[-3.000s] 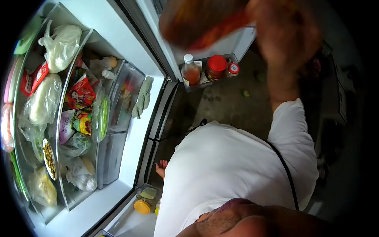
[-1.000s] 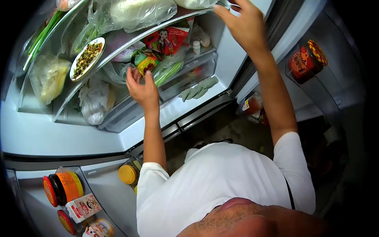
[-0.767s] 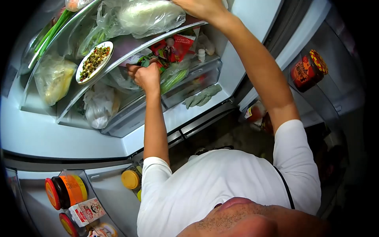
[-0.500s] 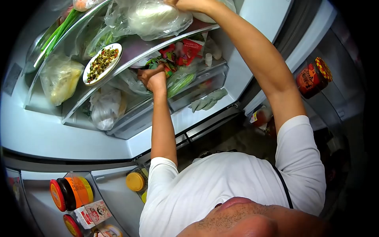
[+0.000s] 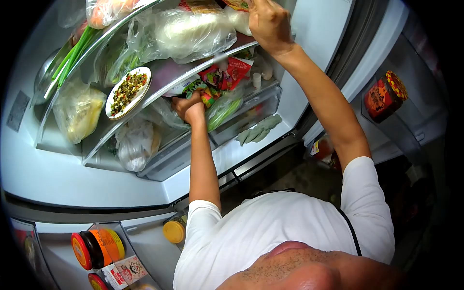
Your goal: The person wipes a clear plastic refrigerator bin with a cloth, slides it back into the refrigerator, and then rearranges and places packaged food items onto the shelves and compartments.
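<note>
My left hand (image 5: 188, 107) reaches onto the lower fridge shelf. Its fingers are closed at a green, red and orange packet (image 5: 208, 98), partly covered by the hand. Beside it lie a red packet (image 5: 238, 70) and a clear bag of green vegetables (image 5: 225, 112). On the upper shelf my right hand (image 5: 271, 25) is closed at the edge of a red-and-yellow packet (image 5: 238, 4), mostly cut off by the frame. Left of that hand rests a clear plastic bag with something white inside (image 5: 195, 33).
A plate of chopped food (image 5: 129, 93) sits near the shelf edge (image 5: 166, 92). Green onions (image 5: 71, 60) and a bag of pale food (image 5: 79, 113) are at the left. Grey gloves (image 5: 259, 129) lie on the fridge floor. Jars (image 5: 385, 96) stand in both open doors.
My right hand has come back and rightward from the top edge into view, with the packet's edge now showing. My left hand stays at the lower packets. The view has shifted slightly.
</note>
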Action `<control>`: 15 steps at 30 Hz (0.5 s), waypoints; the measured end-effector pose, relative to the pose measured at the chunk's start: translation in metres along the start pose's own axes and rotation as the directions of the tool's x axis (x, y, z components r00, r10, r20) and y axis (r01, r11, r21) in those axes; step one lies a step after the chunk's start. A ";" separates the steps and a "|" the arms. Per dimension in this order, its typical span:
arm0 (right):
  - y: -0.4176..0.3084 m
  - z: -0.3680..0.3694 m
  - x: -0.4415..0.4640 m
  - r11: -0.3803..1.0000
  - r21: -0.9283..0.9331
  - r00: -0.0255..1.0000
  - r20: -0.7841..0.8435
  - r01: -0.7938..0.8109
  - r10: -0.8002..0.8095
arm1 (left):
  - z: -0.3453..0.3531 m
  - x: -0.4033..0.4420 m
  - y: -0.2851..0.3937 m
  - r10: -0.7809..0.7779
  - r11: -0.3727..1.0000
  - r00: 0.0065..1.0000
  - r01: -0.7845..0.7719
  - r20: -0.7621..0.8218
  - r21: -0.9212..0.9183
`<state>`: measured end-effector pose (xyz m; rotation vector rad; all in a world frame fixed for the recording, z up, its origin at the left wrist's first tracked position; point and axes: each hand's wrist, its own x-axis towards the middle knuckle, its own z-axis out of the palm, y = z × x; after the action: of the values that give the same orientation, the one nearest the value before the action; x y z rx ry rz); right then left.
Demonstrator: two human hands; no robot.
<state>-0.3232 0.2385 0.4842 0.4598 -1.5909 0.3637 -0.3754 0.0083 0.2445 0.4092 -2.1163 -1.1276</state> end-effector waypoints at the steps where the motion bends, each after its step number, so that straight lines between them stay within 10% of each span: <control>1: -0.001 -0.003 0.002 0.998 -0.056 1.000 -0.014 -0.008 0.007 | 0.003 0.000 0.000 0.004 1.000 1.000 -0.004 0.003 0.000; 6: 0.006 0.042 0.024 0.986 -0.136 0.960 0.275 0.096 -0.055 | 0.003 -0.005 0.004 0.047 0.999 0.997 -0.046 -0.053 0.022; 11: -0.013 0.087 0.071 0.929 -0.367 0.617 0.742 0.044 0.264 | 0.005 -0.002 -0.008 0.090 0.995 0.996 -0.091 -0.026 -0.038; 15: -0.033 0.075 0.075 0.874 -0.365 0.531 0.695 -0.321 0.485 | 0.000 -0.005 -0.008 0.102 0.992 0.994 -0.104 -0.025 -0.077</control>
<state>-0.3750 0.1670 0.5518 0.0497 -2.5911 0.3765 -0.3723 0.0061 0.2361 0.2710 -2.0437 -1.1373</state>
